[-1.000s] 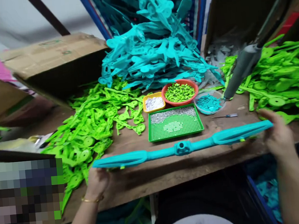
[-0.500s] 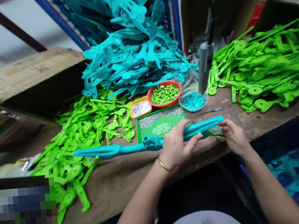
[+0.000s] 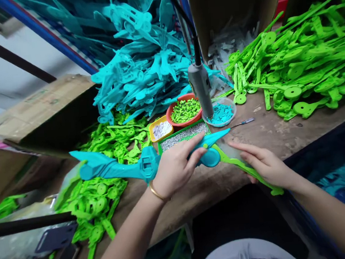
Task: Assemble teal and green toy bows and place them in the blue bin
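Note:
My left hand (image 3: 176,167) is closed around a long turquoise plastic part (image 3: 115,166) held level above the table. The part has a pointed end on the right, a boxy middle with a square recess and a flared left end. A green plastic arm (image 3: 238,163) joins its right end near a round turquoise disc (image 3: 210,157) and slants down to the right. My right hand (image 3: 263,164) is at this arm, with the index finger stretched toward the pointed end and other fingers behind the arm. Another green piece (image 3: 67,187) shows at the part's left end.
A grey electric screwdriver (image 3: 200,88) hangs over a bowl of turquoise bits (image 3: 222,113). Nearby are a red bowl (image 3: 170,115), a yellow tray (image 3: 153,133), a green screw tray (image 3: 159,148) and a small screwdriver (image 3: 242,122). Turquoise parts (image 3: 149,75) and green arms (image 3: 300,66) lie in piles.
The turquoise part has rolled over and moved left in my left hand. The green arm now sticks out to the lower right, and my right hand has moved off the pointed tip to it.

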Demonstrator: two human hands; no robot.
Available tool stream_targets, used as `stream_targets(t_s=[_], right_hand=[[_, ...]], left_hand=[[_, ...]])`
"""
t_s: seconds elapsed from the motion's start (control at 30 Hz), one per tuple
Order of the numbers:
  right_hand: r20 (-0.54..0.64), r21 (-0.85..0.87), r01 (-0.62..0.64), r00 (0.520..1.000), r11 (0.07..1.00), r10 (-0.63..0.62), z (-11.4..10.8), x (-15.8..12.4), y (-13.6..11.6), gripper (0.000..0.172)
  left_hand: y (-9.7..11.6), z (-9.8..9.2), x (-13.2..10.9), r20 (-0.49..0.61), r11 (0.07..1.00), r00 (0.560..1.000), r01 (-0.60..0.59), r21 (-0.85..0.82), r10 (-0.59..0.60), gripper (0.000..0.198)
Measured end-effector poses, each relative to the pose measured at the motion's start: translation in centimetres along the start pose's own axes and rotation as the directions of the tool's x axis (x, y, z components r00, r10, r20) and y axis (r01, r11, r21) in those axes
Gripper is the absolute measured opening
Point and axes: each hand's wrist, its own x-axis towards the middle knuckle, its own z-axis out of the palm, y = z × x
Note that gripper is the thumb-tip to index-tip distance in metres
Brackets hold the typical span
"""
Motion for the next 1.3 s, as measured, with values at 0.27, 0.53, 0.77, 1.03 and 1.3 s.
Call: stream_targets(t_s=[0.27,0.53,0.77,1.03,1.3], right_hand=[[0.068,0.226,-0.222,0.975,0.948,0.212,-0.9,1.7,-0.8,0.047],[0.047,-0.300,0.419,0.904,0.857,-0.426,-1.1,1.0,0.4,0.049],[-0.030,-0.344,0.620,0.743,0.705,-0.668,-0.4,1.6,-0.4,0.024],[-0.275,-0.309,0.483,0.779,0.819,-0.563,-2.5,0.2,1.5,0.023],[-0.473,-0.149,0.255,0.830,0.955,-0.295,-9.3,-0.4,5.2,0.015]], left_hand=[[-0.3,0.0,-2.5,0.259,0.857,0.966,-0.109,0.504,-0.029,0.048],[-0.7,-1.3,-1.9,0.483,0.931,0.863,-0.044,0.362,-0.147,0.043],[0.2,-1.3,-1.8,0.551,0.960,0.827,-0.058,0.273,-0.107,0.040],[0.3,-1.8,-2.1,0.343,0.960,0.939,-0.091,0.266,-0.006,0.056],[-6.3,-8.3,-13.8,-0.671,0.827,0.688,0.526,0.198,-0.276,0.027]])
